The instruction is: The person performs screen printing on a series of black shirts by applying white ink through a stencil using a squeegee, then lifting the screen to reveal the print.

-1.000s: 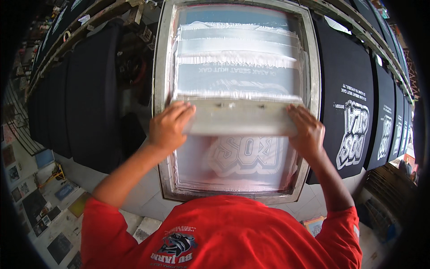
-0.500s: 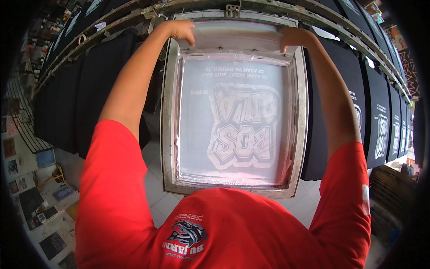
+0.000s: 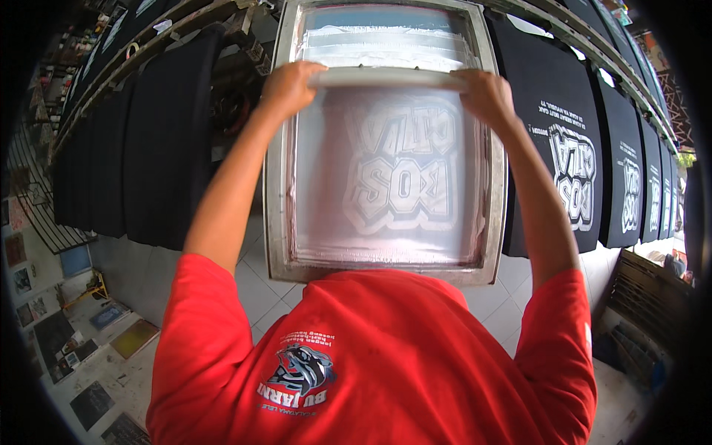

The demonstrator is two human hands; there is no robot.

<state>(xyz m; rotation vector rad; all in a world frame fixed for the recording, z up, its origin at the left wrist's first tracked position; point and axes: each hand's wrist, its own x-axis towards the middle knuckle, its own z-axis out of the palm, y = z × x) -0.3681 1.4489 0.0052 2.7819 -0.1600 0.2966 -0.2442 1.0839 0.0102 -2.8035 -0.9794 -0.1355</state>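
A squeegee lies crosswise over a screen-printing frame. My left hand grips its left end and my right hand its right end, fingers bent over the top edge. White ink is streaked on the mesh on the far side of the squeegee. On the near side, the stretched mesh shows a pale block-letter design. The blade's lower edge is blurred. What lies under the screen is hidden.
To the right hangs a row of black fabric pieces with white prints. Plain black fabric pieces hang at the left. Long rails run behind them. Pale floor tiles show below, and a slatted wooden crate stands at lower right.
Both hands have drawn the squeegee nearer to me across the screen, leaving white streaks on the far mesh. The whole scene sits higher in view, and more of the right-hand prints shows.
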